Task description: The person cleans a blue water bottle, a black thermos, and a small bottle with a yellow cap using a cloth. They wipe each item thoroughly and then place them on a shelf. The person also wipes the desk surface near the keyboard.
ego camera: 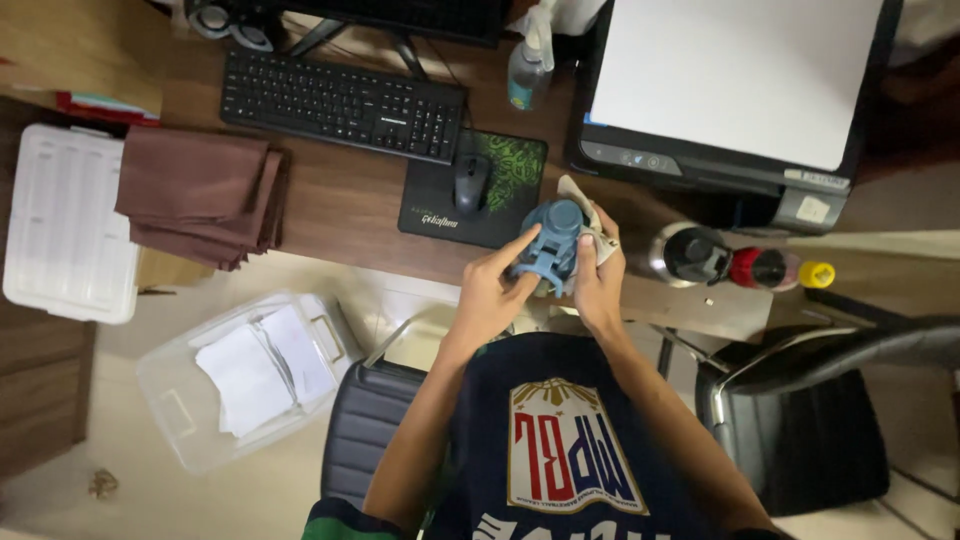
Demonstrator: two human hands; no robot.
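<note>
Your left hand (492,290) and right hand (598,282) clasp the blue-grey plastic piece (553,248); it looks light, rigid, best gripped by its rim.

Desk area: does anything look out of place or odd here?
Nothing looks spilled or broken. One oddity: a clear plastic bin of white papers sits tilted on the floor beside the desk.

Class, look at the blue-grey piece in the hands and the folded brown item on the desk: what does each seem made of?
Blue-grey piece: likely moulded plastic, matte, with rigid ribs and rounded cap; left hand and right hand hold it. Folded brown item: apparently cloth, dull, with soft layered folds.
</note>
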